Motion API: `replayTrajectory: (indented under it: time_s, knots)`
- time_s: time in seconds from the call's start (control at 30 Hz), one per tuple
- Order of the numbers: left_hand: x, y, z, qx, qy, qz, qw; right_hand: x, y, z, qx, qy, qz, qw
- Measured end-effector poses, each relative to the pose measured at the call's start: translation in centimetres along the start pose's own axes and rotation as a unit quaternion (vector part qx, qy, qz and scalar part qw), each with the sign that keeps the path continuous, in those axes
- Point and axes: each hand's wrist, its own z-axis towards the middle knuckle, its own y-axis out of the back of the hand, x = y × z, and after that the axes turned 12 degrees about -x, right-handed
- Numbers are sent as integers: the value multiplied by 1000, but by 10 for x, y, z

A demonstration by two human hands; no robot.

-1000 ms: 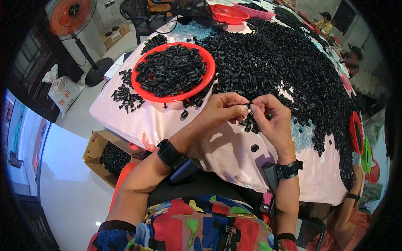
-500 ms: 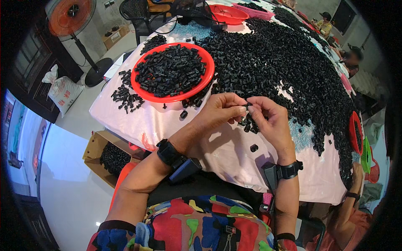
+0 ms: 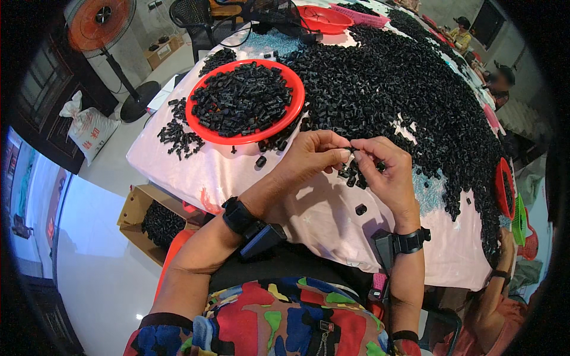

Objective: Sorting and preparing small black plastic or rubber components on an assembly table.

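Observation:
Above the near part of the table, my left hand (image 3: pixel 317 155) and my right hand (image 3: pixel 386 169) meet fingertip to fingertip. Both pinch a small black plastic part (image 3: pixel 351 149), mostly hidden by the fingers, so its exact shape cannot be made out. Several loose black parts lie on the cloth just under my right hand, and a single black piece (image 3: pixel 361 209) rests nearer to me. To the left stands a red round tray (image 3: pixel 298 89) heaped with black parts. A wide pile of black plastic parts (image 3: pixel 368 77) spreads beyond my hands.
A pale pink cloth (image 3: pixel 237 178) covers the table. At the lower left is a cardboard box (image 3: pixel 132 207) holding black parts. A floor fan (image 3: pixel 113 53) and a white sack (image 3: pixel 89 130) stand left. At right, a co-worker's arm (image 3: pixel 504 261) reaches near a red basin (image 3: pixel 504 188).
My right hand has shifted very slightly to the right, its fingertips still at the small part. My left hand stays nearly in place.

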Motion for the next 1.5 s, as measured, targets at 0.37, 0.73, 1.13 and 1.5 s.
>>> replayTrajectory:
  time_s: [0.37, 0.73, 1.13, 1.5]
  knots:
    - [5, 2, 3, 4, -14, 8, 1000, -2, -2, -1, 0, 1, 23, 1000]
    - [2, 4, 0, 22, 10, -51, 998, -13, -5, -7, -29, -163, 139, 976]
    - [3, 1, 1, 18, -10, -3, 1000, -2, -2, -1, -36, -13, 3, 999]
    - [5, 1, 2, 9, -39, 25, 999, -11, -3, -6, -9, -117, 76, 990]
